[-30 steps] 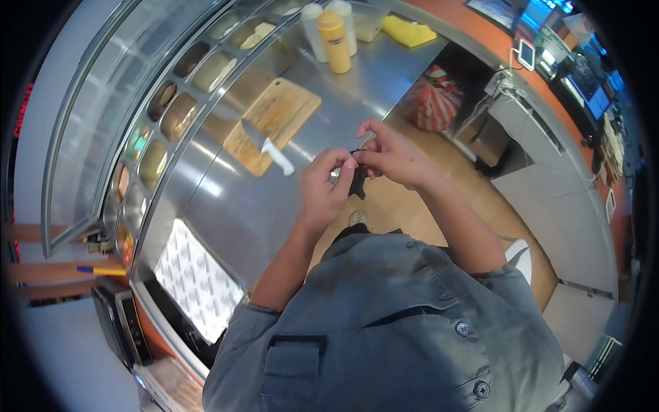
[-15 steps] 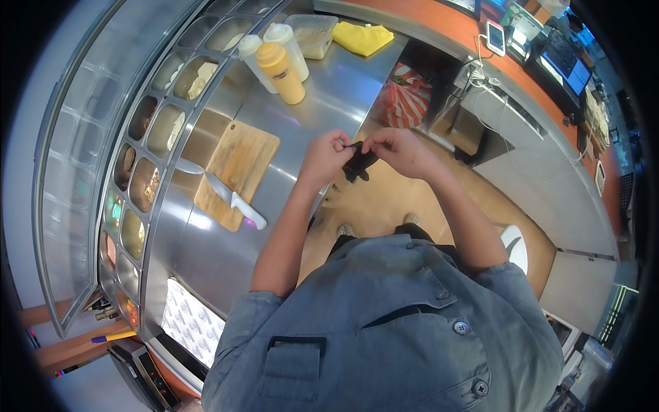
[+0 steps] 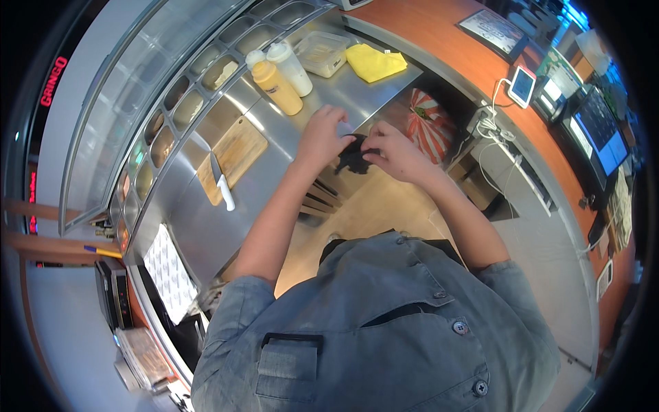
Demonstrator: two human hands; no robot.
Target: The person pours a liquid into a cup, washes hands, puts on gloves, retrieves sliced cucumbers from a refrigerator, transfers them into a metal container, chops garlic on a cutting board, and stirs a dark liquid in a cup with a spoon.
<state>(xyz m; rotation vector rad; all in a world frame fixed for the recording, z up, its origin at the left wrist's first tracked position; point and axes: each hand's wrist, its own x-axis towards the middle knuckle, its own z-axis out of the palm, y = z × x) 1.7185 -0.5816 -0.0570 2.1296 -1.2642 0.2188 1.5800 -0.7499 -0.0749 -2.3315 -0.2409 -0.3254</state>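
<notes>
Between my two hands hangs a limp black glove (image 3: 353,156), thin, with loose finger-like ends pointing down. My left hand (image 3: 324,137) pinches its upper left edge with thumb and fingertips. The fingers of my right hand (image 3: 397,152) are closed on its right side. Both hands are raised in front of me, over the gap beside the steel counter's edge. A wooden cutting board (image 3: 237,161) lies on the counter to the left, a white-handled knife (image 3: 224,185) resting across it.
Squeeze bottles, one yellow (image 3: 278,89), stand on the steel counter (image 3: 257,192) beside a clear tub (image 3: 322,55) and a yellow cloth (image 3: 374,63). Food pans (image 3: 187,111) line the left. A red-and-white striped bag (image 3: 429,130) sits below the orange ledge (image 3: 432,31), which carries cables and screens.
My hands have moved slightly apart, and the glove hangs more spread between them. The whole view has turned, so the counter and its things appear shifted.
</notes>
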